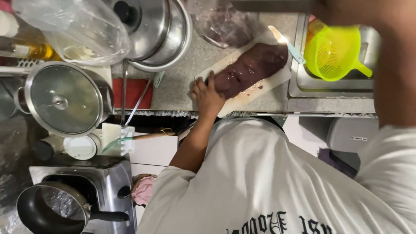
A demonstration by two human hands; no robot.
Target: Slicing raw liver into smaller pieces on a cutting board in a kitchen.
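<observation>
My left hand (pixel 208 94) lies at the lower-left end of the slab of dark raw meat (pixel 253 67), my grip curled over that end and pressing it down. The slab lies lengthwise on the white cutting board (pixel 277 80), which sits slantwise on the speckled surface (pixel 182 82) just above the middle of the frame. My right arm runs up the right side as a blur and leaves at the top edge, so that hand does not show.

The meat looks wet and glossy, with smears on the board beside it. I judge it soft, floppy and slippery, and fairly heavy for its bulk. It would sag if lifted by one end and slide under a light touch. The thick end where my fingers lie looks like the best place to hold it, flat palm and spread fingers bearing down rather than pinching.

A knife with a pale blue handle (pixel 295 53) lies at the slab's upper-right end, its blade over the board. Right of it, a yellow-green colander (pixel 333 54) sits in the steel sink (pixel 299 89).
</observation>
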